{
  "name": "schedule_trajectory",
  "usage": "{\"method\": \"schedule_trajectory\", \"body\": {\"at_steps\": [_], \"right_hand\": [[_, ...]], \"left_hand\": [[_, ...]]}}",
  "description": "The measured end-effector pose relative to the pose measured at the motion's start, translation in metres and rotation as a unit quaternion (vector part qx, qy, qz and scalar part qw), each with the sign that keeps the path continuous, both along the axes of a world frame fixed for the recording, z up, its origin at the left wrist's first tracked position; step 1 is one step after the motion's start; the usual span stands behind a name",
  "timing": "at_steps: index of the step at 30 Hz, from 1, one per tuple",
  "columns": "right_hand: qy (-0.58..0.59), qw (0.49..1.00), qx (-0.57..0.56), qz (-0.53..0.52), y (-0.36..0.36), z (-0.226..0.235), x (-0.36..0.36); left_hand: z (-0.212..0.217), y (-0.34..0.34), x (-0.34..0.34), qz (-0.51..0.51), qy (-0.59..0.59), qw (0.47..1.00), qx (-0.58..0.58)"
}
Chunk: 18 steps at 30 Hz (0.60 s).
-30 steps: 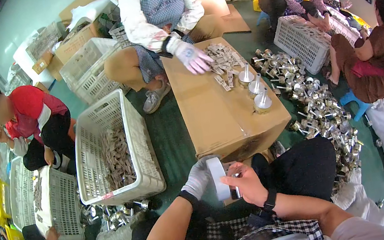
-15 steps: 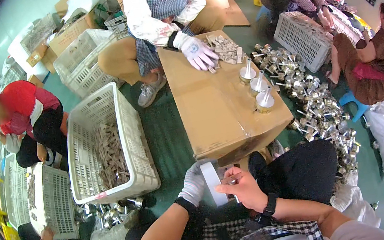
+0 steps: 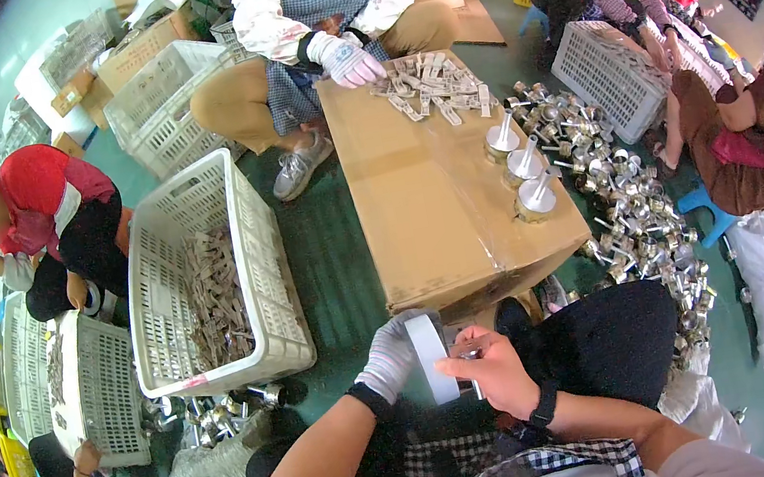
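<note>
My left hand [image 3: 392, 356], in a whitish knit glove, is closed around the side of a round thing with a smooth white band [image 3: 433, 359]. My bare right hand [image 3: 497, 368] is closed too, its thumb against the band's right edge. A small shiny metal piece [image 3: 469, 355] shows between its fingers, with a short rod below; its kind is hard to make out. Both hands are in front of the cardboard box [image 3: 421, 232]. On that box stand three metal cups with white discs and upright stems [image 3: 534, 200], near a spread of small flat grey strips [image 3: 433, 88].
A white plastic crate [image 3: 274, 287] with more strips stands left of the box. Many metal cups with stems [image 3: 636, 216] cover the floor at right, by a blue stool [image 3: 704, 210]. Across the box sits a co-worker with a gloved hand [image 3: 347, 59]; other people sit around.
The co-worker's gloved hand has drawn back to the box's far left edge, and the strips lie more spread out. My hands keep nearly the same hold, slightly shifted right.
</note>
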State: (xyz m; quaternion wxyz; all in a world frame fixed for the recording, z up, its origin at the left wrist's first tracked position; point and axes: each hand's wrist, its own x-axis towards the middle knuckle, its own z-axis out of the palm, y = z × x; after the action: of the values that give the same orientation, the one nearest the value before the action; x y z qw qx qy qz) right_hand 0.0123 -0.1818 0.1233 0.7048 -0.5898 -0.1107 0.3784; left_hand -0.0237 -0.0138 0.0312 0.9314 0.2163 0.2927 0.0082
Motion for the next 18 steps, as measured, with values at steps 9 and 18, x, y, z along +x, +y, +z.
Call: {"method": "schedule_trajectory", "body": {"at_steps": [9, 18], "right_hand": [[-0.043, 0.999, -0.012, -0.027, -0.01, 0.0, 0.004], [-0.372, 0.925, -0.01, 0.075, -0.026, 0.109, 0.061]], "left_hand": [[-0.007, 0.002, 0.017, 0.018, 0.05, 0.998, 0.046], [-0.012, 0.012, 0.016, 0.008, 0.035, 0.996, -0.078]]}}
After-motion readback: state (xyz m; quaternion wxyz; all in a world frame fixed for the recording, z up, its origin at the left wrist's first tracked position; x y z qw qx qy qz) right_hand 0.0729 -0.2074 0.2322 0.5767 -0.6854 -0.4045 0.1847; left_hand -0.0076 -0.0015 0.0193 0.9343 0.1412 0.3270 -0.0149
